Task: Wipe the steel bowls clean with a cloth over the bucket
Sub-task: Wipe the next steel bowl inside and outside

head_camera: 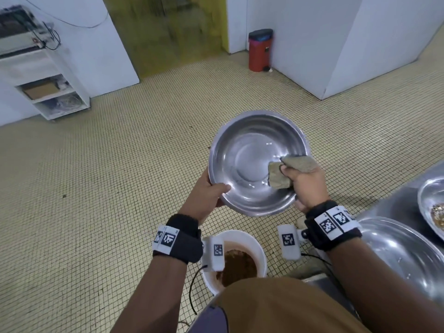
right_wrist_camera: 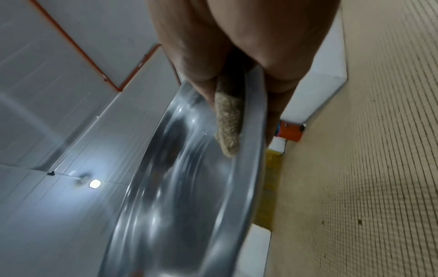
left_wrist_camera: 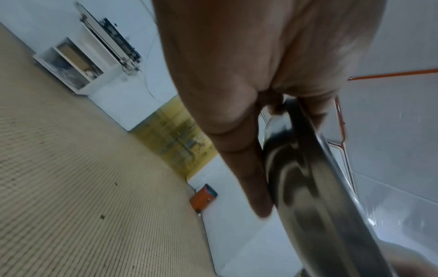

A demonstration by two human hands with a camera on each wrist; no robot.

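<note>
Small-tiled floor (head_camera: pixel 96 188); white bucket (head_camera: pixel 260 251) of brown slops sits just nearer the person than the held steel bowl (head_camera: pixel 240 145). Left hand (head_camera: pixel 206 195) grips the bowl's rim, thumb inside; right hand (head_camera: pixel 307 183) pinches a tan cloth (head_camera: pixel 278 175) over the opposite rim. Bowl interior looks nearly clean; beside it, on the desk (head_camera: pixel 384 205), a soiled bowl (head_camera: pixel 432 207) apparently waits.

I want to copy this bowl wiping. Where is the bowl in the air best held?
By its rim, from the near left: the left hand pinches the bowl there, thumb inside, fingers underneath. The thin rolled rim suits a pinch, leaving the inside free for the cloth.
</note>
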